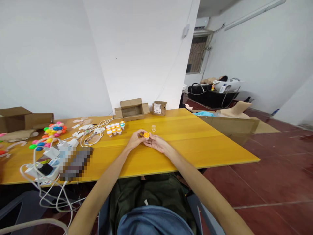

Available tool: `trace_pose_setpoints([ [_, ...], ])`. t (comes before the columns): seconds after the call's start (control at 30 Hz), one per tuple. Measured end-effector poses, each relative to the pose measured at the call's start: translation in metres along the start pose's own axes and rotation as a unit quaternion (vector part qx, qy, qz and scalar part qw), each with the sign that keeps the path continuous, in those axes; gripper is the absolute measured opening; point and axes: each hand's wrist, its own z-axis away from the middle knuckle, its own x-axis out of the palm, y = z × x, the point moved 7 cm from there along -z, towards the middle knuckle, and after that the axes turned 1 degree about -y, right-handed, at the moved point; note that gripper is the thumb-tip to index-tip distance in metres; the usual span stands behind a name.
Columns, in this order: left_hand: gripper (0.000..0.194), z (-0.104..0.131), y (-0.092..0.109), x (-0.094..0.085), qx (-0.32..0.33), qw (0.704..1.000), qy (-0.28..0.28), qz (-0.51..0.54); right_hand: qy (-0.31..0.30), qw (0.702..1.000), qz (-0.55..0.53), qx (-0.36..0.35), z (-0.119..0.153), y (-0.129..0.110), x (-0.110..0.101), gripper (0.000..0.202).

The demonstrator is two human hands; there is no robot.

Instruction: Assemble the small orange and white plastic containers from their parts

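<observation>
A small round piece with an orange face and a pale rim (146,134) is held above the yellow table. My left hand (136,139) pinches it from the left, thumb and fingers curled about its edge. From the right, my right hand (156,143) is turned partly palm up, its thumb and fingertips closed on the same piece. Just beyond my hands stands a small clear plastic cup (153,128). To the left, several small white-and-orange pieces (114,129) are grouped upright, and one with a blue band (122,124) is at their right end.
An open cardboard box (132,111) and a smaller labelled carton (159,108) stand against the wall. Left on the table (195,143) lie white cables (102,125), colourful plastic balls (57,129), a loaded power strip (50,171) and a pixelated dark object (77,163). A large carton (227,129) is beyond the right edge.
</observation>
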Motion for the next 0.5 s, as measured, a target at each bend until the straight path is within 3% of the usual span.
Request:
trace_pose_setpoints([
  [0.5, 0.032, 0.0002, -0.0002, -0.0017, -0.005, 1.0, 0.015, 0.004, -0.003, 1.0, 0.014, -0.015, 0.0009, -0.0014, 0.0026, 0.008],
])
